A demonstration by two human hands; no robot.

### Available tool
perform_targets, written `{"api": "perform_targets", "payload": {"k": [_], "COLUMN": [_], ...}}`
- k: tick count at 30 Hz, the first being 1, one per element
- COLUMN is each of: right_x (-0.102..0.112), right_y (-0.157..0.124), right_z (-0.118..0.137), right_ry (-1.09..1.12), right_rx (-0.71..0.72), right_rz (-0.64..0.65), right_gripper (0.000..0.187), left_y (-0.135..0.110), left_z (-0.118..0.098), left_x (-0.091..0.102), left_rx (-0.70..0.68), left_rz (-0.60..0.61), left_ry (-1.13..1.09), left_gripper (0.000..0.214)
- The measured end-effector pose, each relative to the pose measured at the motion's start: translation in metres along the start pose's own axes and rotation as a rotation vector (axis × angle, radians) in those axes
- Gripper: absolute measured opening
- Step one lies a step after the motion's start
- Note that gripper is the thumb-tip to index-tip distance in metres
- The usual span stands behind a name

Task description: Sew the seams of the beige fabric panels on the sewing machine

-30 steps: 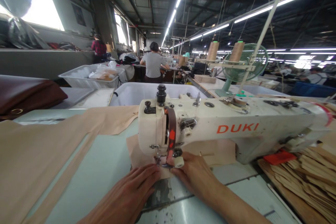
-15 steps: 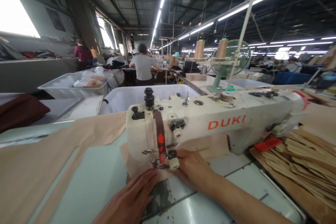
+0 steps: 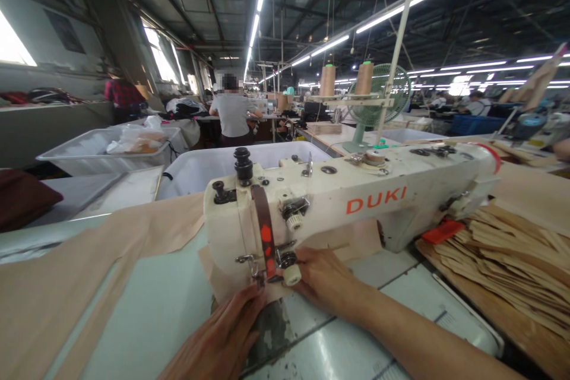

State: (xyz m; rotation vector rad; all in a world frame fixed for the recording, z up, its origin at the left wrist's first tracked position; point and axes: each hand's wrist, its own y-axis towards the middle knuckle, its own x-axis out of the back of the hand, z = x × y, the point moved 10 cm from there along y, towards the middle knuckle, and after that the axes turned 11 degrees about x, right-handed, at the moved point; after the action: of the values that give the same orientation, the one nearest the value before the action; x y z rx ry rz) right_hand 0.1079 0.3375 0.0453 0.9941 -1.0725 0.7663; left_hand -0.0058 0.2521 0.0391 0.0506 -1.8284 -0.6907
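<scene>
A white DUKI sewing machine [image 3: 356,202] stands across the pale green table [image 3: 155,314]. A small tan piece of material [image 3: 222,279] lies under its needle and presser foot [image 3: 260,276]. My left hand [image 3: 227,335] lies flat on that piece just in front of the needle, fingers stretched forward. My right hand [image 3: 327,279] rests on the piece to the right of the needle, under the machine arm, fingers pressed down on it. Neither hand grips anything.
A long tan sheet [image 3: 66,273] covers the table's left. A stack of tan cut pieces [image 3: 512,261] lies at the right. White bins [image 3: 209,166] stand behind the machine, a green fan [image 3: 378,95] and thread cones [image 3: 327,80] beyond. A seated person [image 3: 234,113] works further back.
The view has swung to the right, so the machine sits further left in the picture. Both hands stay at the needle on the tan piece, edging slightly forward.
</scene>
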Motion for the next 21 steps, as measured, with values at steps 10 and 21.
{"api": "perform_targets", "payload": {"k": [10, 21], "right_x": [0.0016, -0.0034], "right_y": [0.0013, 0.0020], "right_z": [0.0001, -0.0027], "right_ry": [0.004, -0.035], "right_rx": [-0.009, -0.009], "right_rz": [0.004, -0.002], "right_gripper": [0.022, 0.024], "left_y": [-0.0020, -0.0029], "left_z": [-0.0006, 0.0021], "left_x": [-0.0061, -0.0093], "left_rx": [0.006, 0.042], "left_rz": [0.028, 0.031], "left_ry": [0.030, 0.093], "left_gripper": [0.056, 0.045]}}
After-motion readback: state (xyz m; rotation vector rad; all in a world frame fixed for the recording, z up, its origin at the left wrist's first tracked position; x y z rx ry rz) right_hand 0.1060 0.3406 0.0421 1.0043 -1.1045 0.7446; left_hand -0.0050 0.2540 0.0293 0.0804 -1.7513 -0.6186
